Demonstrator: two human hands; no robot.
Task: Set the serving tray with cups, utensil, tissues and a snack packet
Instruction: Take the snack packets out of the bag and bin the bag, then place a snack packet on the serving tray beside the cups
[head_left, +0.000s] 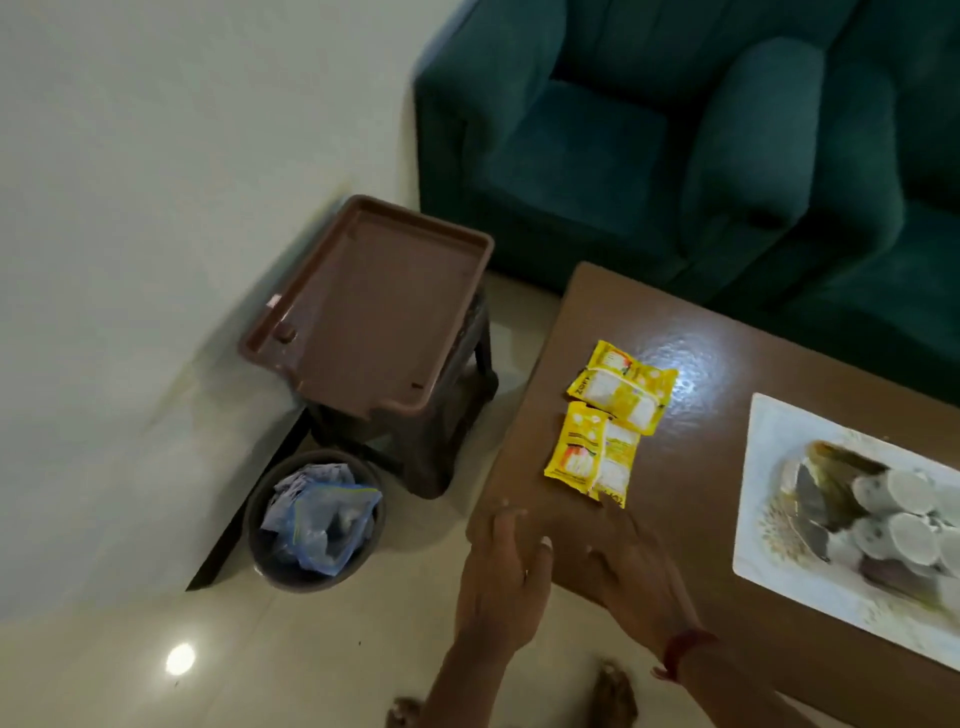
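The brown serving tray (379, 306) sits bare on a dark stool (441, 441) left of centre, against the wall, with nothing loaded into it, so by my reading the task has scarcely begun; two yellow packets (621, 389), tissues or snacks, I cannot tell which from the print, lie side by side on the brown surface (701, 519) just right of centre, touching or nearly so; at the right edge of the frame a white rectangular plate (769, 441) carries a cluster of paper cups (904, 519) lying on their sides beside something dark and blurred, perhaps the utensil; the left hand (498, 577) hovers at the near corner of the surface with its grip spread and nothing in it; the right hand (634, 566) rests flat on the surface just below the packets, fingers extended, also holding nothing; a waste bin (311, 519) stuffed with plastic bags stands on the floor at lower left; cups, utensil, tissues and packet all remain to be moved across to the tray
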